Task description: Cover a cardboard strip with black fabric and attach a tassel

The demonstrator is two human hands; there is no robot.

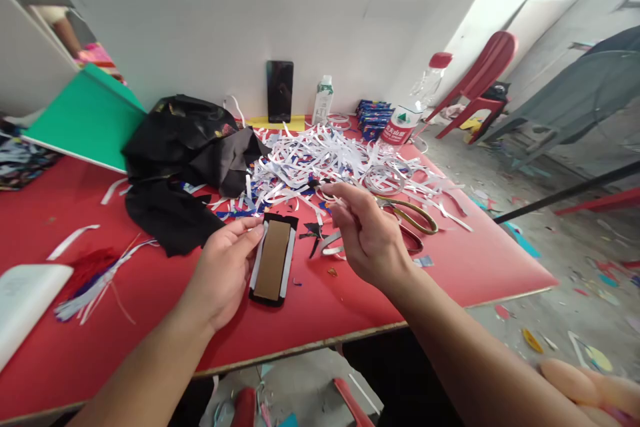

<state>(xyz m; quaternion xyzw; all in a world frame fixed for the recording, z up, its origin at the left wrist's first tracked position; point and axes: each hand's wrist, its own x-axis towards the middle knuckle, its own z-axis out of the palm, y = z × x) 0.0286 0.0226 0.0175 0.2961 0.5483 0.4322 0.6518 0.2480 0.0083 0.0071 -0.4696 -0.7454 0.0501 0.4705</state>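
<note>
Left hand (227, 267) and right hand (367, 233): bare. Both forearms (450, 340) bare above the red surface (350, 307); plain black legwear (395, 377) visible below its front edge.

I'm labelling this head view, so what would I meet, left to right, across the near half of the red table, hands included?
White slab with rounded corners → loose bundle of red, purple and white strips → left hand → black-edged brown cardboard rectangle → right hand.

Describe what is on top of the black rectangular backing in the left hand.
A brown cardboard rectangle, with a pale strip along each long side. The black backing shows only around the edges; its middle is covered and its underside hidden.
</note>
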